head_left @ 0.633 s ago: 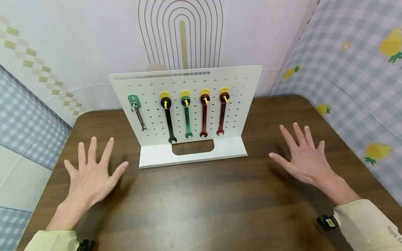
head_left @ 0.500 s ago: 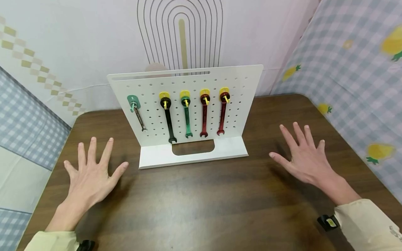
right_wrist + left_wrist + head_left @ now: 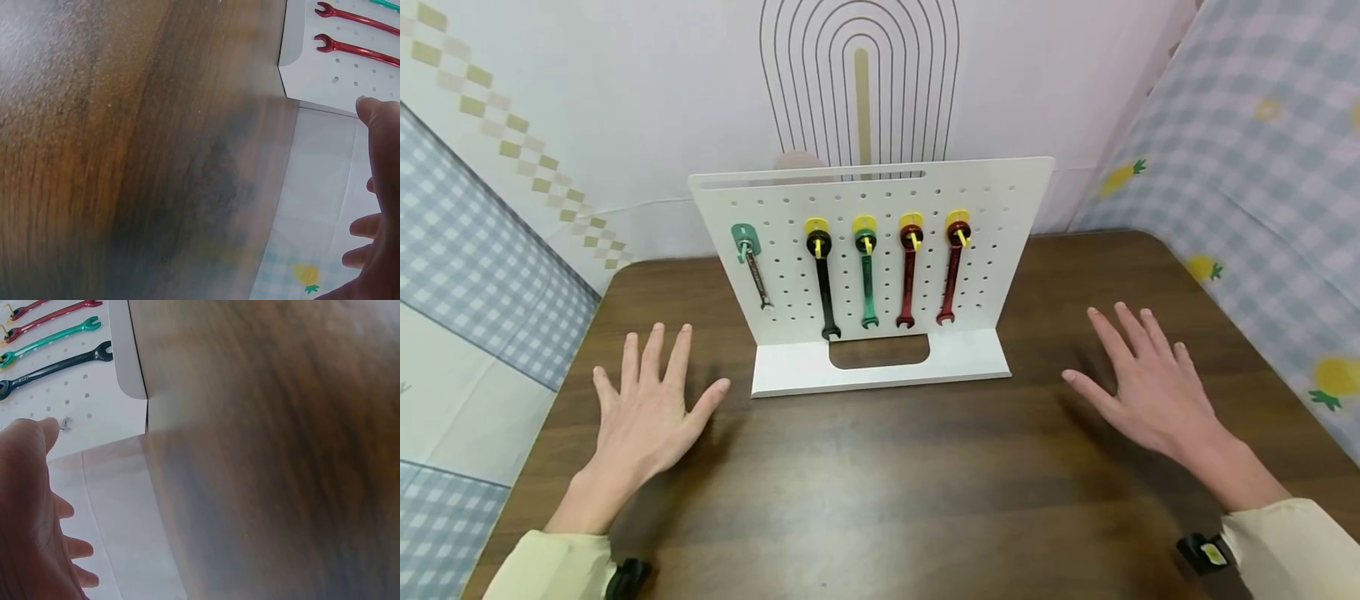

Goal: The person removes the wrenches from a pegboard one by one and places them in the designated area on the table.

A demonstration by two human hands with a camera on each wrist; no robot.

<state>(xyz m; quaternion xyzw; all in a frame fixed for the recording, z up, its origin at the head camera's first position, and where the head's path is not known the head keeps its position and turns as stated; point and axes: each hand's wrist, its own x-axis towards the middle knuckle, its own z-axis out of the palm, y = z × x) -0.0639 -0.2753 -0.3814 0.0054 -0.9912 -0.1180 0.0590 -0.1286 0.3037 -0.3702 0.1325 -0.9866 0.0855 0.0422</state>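
My left hand (image 3: pixel 647 417) is held palm down with fingers spread, to the left of a white pegboard stand (image 3: pixel 880 379). On the other side, my right hand (image 3: pixel 1157 396) has its fingers spread too and holds nothing. Several wrenches hang from hooks on the board. At the left is a small silver wrench (image 3: pixel 758 281) on a green hook (image 3: pixel 746 239). Then come a black wrench (image 3: pixel 825 287), a green wrench (image 3: pixel 868 283), a red wrench (image 3: pixel 908 279) and another red wrench (image 3: pixel 951 279), all on yellow hooks. In the left wrist view, the thumb overlaps the silver wrench.
The stand rests on a dark brown wooden table (image 3: pixel 865 500) near its back edge. Behind hangs a white cloth (image 3: pixel 662 100) with arch lines. Checked cloth (image 3: pixel 1262 167) with lemon prints hangs at the right, and more checked cloth (image 3: pixel 490 233) at the left.
The whole head view has shifted, so the board and both hands appear farther right. The hands stay spread beside the stand, and the wrenches hang as before.
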